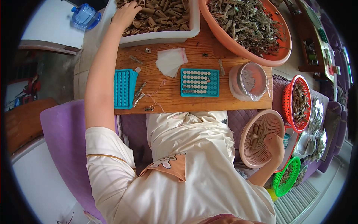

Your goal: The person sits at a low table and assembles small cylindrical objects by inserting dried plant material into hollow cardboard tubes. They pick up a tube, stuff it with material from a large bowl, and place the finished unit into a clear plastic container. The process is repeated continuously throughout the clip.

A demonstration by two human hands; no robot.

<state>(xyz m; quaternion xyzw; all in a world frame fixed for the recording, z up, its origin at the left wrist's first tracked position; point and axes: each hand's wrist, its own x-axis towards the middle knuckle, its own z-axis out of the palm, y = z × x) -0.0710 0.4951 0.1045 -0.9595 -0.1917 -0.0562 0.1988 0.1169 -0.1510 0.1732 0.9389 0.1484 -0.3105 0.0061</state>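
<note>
A white bin at the top of the table is filled with short brown tube-like pieces. My left hand reaches over its left side, fingers stretched out on the pieces. Down at my right, a beige-pink woven basket has a few similar brown pieces at its bottom. My right hand is inside the basket's right side, its fingers curled closed; what they hold, if anything, is hidden. A teal tray on the table has rows of small round pale pieces in many of its holes.
Stacked teal trays lie under my left forearm. Clear plastic bags, a tub of pale bits and a large orange basin of dried, tangled material share the table. Red and green baskets stand to the right.
</note>
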